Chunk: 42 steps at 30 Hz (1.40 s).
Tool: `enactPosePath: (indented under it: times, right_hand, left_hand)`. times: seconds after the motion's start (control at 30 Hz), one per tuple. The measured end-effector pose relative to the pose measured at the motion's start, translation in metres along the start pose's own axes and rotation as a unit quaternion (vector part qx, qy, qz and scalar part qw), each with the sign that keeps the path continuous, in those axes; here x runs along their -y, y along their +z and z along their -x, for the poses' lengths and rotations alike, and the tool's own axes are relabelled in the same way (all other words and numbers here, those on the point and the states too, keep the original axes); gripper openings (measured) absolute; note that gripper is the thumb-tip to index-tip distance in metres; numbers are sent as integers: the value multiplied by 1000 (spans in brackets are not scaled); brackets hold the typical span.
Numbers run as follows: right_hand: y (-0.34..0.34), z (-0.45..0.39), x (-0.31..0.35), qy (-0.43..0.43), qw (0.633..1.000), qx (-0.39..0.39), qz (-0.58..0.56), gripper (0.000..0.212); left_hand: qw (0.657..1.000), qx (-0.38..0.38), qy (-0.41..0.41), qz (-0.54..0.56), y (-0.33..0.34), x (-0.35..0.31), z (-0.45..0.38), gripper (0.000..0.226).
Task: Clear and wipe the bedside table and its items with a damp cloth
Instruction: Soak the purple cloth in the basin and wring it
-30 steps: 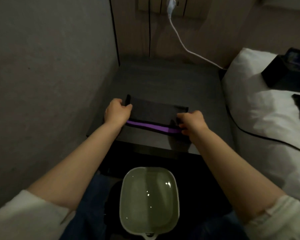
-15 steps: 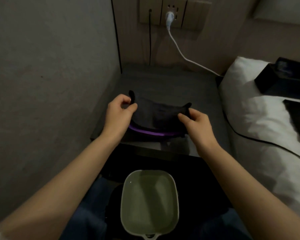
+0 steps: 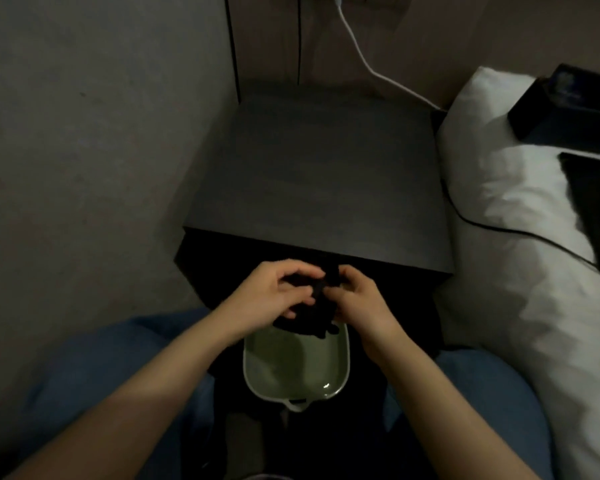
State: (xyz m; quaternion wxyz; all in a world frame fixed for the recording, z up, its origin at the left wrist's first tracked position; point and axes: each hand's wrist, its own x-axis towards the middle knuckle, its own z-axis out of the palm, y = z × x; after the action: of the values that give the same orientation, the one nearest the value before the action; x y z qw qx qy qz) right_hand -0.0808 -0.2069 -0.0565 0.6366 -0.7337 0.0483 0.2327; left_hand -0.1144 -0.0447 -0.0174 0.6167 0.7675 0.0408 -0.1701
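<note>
Table top bare, clearing seemingly done. Both hands, left and right, gripping bunched cloth over basin. Wiping items probably left.

Nothing here can be read; the dark box on the bed shows a pale print too blurred to make out.

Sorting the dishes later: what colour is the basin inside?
Pale green inside the basin, white rim; head view.
</note>
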Motion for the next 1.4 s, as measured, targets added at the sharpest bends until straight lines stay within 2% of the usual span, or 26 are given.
enactPosePath:
  times: [0.07,0.1,0.13,0.2,0.27,0.33,0.4,0.47,0.53,0.6,0.67,0.9,1.07,1.2,1.27,1.4]
  right_hand:
    - [6,-13,-24,62,996,-16,67,31]
    - [10,-19,-37,94,990,-14,108,30]
    - [14,-25,-48,119,982,-2,148,30]
    - [22,-35,-68,144,971,22,188,29]
    - [28,-42,-83,179,967,19,178,32]
    - [27,-43,-92,189,946,-8,261,42]
    - [23,-40,-99,142,879,-17,454,53]
    - [25,-37,-106,62,806,31,588,63]
    - [35,-36,-115,-3,731,116,672,60]
    - [47,-35,-125,-16,661,182,728,48]
    - [52,-35,-135,7,624,212,752,44]
    - [49,-43,-145,0,591,237,771,44]
    - [47,-61,-129,-40,676,148,720,47]
    - [45,-78,-122,-34,693,118,710,60]
    - [46,-85,-124,-21,685,114,719,62]
    - [52,-95,-133,30,635,155,756,63]
  left_hand:
    - [993,18,-23,-112,-1,13,-7,30]
    - [978,27,-27,-203,-2,18,-10,30]
    - [949,36,-33,-312,-1,23,-13,31]
    - [864,74,-46,-495,1,32,-15,34]
    - [805,152,-93,-566,0,41,-16,37]
    - [777,227,-145,-569,-3,46,-17,40]
    - [778,247,-152,-557,-6,46,-19,40]
    - [792,217,-134,-554,-7,46,-23,38]
    - [802,179,-117,-558,-7,47,-28,35]
    - [804,171,-119,-557,-8,47,-32,35]
    - [804,174,-131,-553,-10,48,-34,39]
    - [804,159,-133,-557,-9,54,-40,40]
    - [805,152,-134,-558,-7,53,-44,38]
    - [804,149,-134,-560,-7,52,-46,36]
    - [804,153,-133,-558,-7,52,-46,37]
    - [801,180,-141,-553,-7,55,-48,37]
